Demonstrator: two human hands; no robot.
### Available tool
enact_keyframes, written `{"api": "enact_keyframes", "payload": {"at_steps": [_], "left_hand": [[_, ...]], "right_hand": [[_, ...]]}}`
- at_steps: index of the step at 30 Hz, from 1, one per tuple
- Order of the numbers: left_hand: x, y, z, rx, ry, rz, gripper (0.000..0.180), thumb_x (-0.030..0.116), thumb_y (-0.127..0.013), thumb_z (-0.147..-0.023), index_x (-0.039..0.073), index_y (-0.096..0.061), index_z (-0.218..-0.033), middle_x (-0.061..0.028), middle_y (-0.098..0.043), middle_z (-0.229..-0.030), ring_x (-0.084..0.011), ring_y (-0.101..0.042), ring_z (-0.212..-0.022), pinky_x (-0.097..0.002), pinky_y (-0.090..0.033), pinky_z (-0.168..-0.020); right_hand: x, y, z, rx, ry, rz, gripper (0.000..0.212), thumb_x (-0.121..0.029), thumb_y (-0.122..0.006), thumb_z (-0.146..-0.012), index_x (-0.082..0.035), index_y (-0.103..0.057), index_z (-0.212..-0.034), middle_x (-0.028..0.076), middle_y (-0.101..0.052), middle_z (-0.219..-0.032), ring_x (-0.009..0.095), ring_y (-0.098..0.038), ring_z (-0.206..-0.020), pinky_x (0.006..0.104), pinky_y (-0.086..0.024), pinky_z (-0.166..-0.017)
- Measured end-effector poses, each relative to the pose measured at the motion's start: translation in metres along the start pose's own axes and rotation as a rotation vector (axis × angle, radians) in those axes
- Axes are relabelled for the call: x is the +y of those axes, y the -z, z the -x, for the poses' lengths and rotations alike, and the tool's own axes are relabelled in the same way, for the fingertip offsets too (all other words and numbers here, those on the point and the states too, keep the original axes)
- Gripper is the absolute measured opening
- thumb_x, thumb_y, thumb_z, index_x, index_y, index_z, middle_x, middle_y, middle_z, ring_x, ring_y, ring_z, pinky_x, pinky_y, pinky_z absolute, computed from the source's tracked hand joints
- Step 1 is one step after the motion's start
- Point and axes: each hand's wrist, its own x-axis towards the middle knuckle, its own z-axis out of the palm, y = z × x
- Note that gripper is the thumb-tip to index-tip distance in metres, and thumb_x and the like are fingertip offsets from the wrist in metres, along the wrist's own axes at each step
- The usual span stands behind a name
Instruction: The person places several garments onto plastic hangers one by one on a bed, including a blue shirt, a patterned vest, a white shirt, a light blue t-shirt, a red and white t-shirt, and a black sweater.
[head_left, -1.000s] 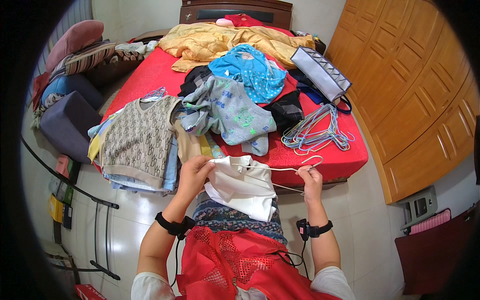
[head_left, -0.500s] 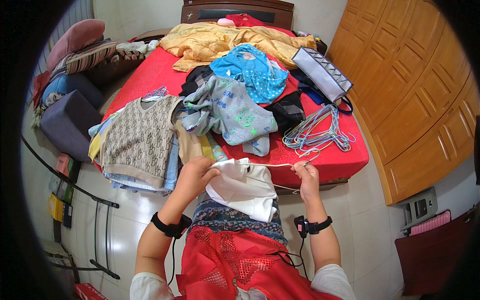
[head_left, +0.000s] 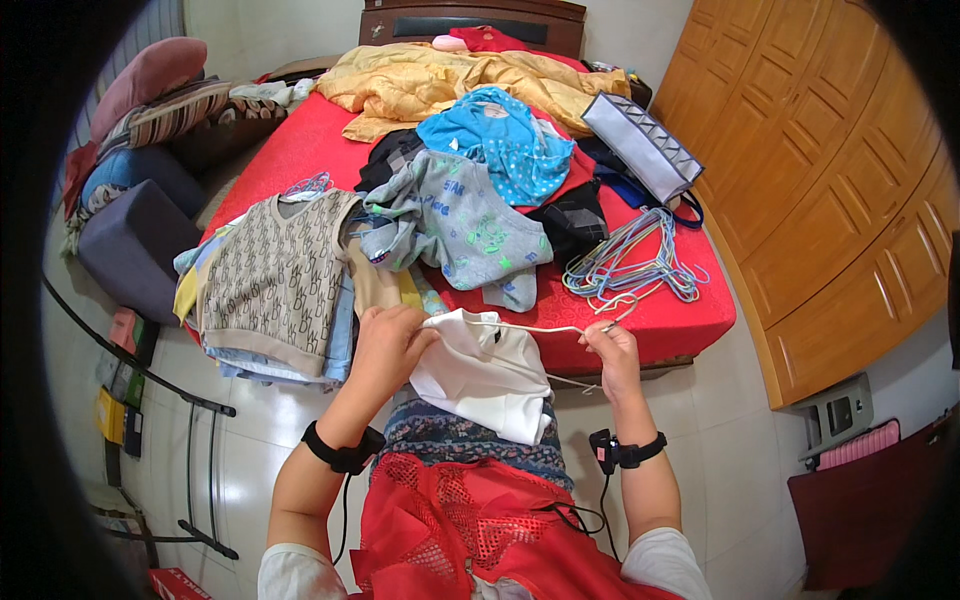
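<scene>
Over my lap hangs a white garment (head_left: 478, 378), with a cream hanger (head_left: 545, 328) partly inside it. My left hand (head_left: 393, 338) is closed on the garment's upper left edge, at that end of the hanger. Near the hook, my right hand (head_left: 613, 352) pinches the hanger between thumb and fingers. The hanger's upper bar runs nearly level between both hands, and its lower bar comes out of the cloth below my right hand. Cloth hides the rest of the hanger.
On the red-covered bed (head_left: 290, 150) lie a stack topped by a patterned knit vest (head_left: 275, 275), a grey printed garment (head_left: 465, 225), a blue dotted garment (head_left: 500, 140), a pile of hangers (head_left: 640, 260) and a white storage box (head_left: 642, 150). Wooden wardrobes (head_left: 800, 170) stand right; a black metal frame (head_left: 190, 480), left.
My left hand has turned slightly on the cloth, and the garment's upper edge sits a little differently along the hanger. My right hand keeps its hold, almost unmoved.
</scene>
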Motion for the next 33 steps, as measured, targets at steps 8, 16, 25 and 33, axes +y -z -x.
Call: {"api": "enact_keyframes", "payload": {"at_steps": [8,16,25,33], "left_hand": [[0.006,0.002,-0.006,-0.030,-0.026,0.087,0.017,0.018,-0.068,-0.079,0.002,-0.063,-0.082,-0.0128,-0.059,-0.074,-0.0340,-0.056,-0.075,-0.0426,-0.040,-0.074],[0.019,0.001,-0.014,0.044,-0.173,-0.066,0.016,0.015,-0.071,-0.074,0.004,-0.063,-0.081,-0.0117,-0.060,-0.077,-0.0332,-0.056,-0.080,-0.0432,-0.040,-0.076],[0.020,0.009,-0.024,-0.041,-0.046,-0.052,0.014,0.013,-0.069,-0.075,0.003,-0.062,-0.082,-0.0138,-0.060,-0.077,-0.0348,-0.057,-0.079,-0.0434,-0.043,-0.071],[0.025,0.000,-0.025,-0.111,-0.142,-0.032,0.013,0.014,-0.067,-0.079,0.004,-0.062,-0.085,-0.0143,-0.061,-0.080,-0.0355,-0.058,-0.081,-0.0440,-0.044,-0.071]], "right_hand": [[-0.019,-0.008,-0.001,-0.050,0.022,0.064,0.013,-0.008,-0.059,-0.088,0.000,-0.066,-0.081,0.004,-0.065,-0.080,0.009,-0.057,-0.078,0.0259,-0.044,-0.076],[-0.029,-0.027,-0.008,-0.080,0.056,0.093,0.013,-0.008,-0.059,-0.090,0.001,-0.064,-0.083,0.004,-0.064,-0.082,0.010,-0.058,-0.078,0.0250,-0.045,-0.076],[-0.047,-0.017,-0.021,-0.080,0.094,0.094,0.012,-0.008,-0.062,-0.086,0.001,-0.065,-0.079,0.001,-0.063,-0.076,0.007,-0.056,-0.073,0.0232,-0.043,-0.068],[-0.045,-0.042,-0.021,-0.129,0.090,0.222,0.012,-0.009,-0.063,-0.085,0.001,-0.065,-0.078,0.002,-0.064,-0.072,0.007,-0.055,-0.068,0.0239,-0.043,-0.065]]}}
